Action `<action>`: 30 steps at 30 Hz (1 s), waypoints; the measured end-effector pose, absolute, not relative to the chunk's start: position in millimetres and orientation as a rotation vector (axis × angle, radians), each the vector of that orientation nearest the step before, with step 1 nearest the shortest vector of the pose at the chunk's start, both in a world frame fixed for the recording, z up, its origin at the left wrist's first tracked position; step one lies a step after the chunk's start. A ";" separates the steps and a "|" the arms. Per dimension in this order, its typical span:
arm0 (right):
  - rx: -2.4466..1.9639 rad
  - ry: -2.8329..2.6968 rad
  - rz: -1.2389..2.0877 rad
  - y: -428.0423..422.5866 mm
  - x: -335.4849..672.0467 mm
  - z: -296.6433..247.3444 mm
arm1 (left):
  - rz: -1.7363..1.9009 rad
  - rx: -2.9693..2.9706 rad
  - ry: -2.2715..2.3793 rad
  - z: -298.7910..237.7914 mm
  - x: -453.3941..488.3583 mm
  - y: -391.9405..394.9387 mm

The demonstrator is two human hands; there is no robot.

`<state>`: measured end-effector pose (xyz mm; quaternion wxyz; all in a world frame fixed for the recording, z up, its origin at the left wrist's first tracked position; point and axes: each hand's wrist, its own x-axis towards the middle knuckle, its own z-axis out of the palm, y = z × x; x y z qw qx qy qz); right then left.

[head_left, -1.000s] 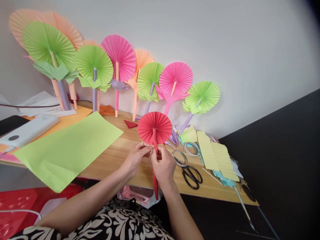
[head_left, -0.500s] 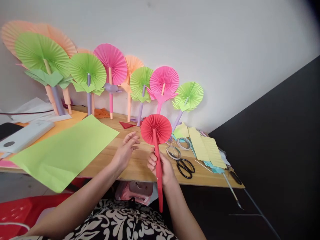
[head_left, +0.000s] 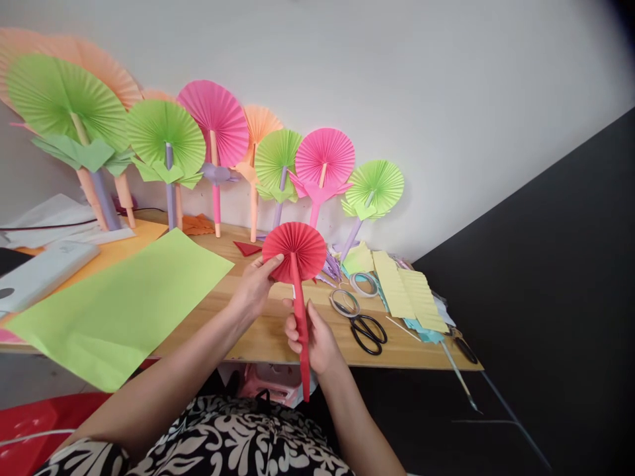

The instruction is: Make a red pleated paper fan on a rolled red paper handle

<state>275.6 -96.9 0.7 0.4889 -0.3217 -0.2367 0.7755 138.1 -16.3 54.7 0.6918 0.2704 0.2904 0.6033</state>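
Observation:
A red pleated paper fan (head_left: 307,250) with a long red handle is held upright over the table's front edge. My left hand (head_left: 255,284) pinches the left rim of its round head, thumb in front and fingers behind. Lower down, my right hand (head_left: 312,337) is closed around the handle. Just behind the fan head lies a small folded red paper piece (head_left: 247,249). To the left of my left hand, a large light green paper sheet (head_left: 124,311) hangs partly over the table edge.
Several finished paper fans (head_left: 325,158) lean on the wall. On the right lie black-handled scissors (head_left: 368,334), two tape rolls (head_left: 364,284), pleated yellow paper (head_left: 409,291) and a brush (head_left: 460,377) jutting past the edge. A white device (head_left: 54,271) sits at the left of the wooden table (head_left: 198,324).
My left hand has moved in from the fan's left side and taken hold of its rim. The fan and my right hand have shifted slightly left.

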 end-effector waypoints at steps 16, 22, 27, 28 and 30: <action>-1.319 -1.049 1.098 -64.4 276.9 -7.9 | 1.174 0.646 0.502 18.1 132.2 23.8; -1.517 -1.270 0.705 -62.0 278.1 -12.2 | 1.181 0.651 0.539 11.0 131.8 23.3; -1.549 -1.362 0.621 -65.4 280.5 -17.4 | 1.200 0.532 0.605 9.9 133.6 25.6; -1.543 -1.385 0.638 -66.7 281.7 -16.8 | 1.196 0.521 0.603 10.3 133.9 25.6; -1.516 -1.450 0.702 -69.1 285.1 -12.8 | 1.192 0.505 0.596 11.4 134.1 25.1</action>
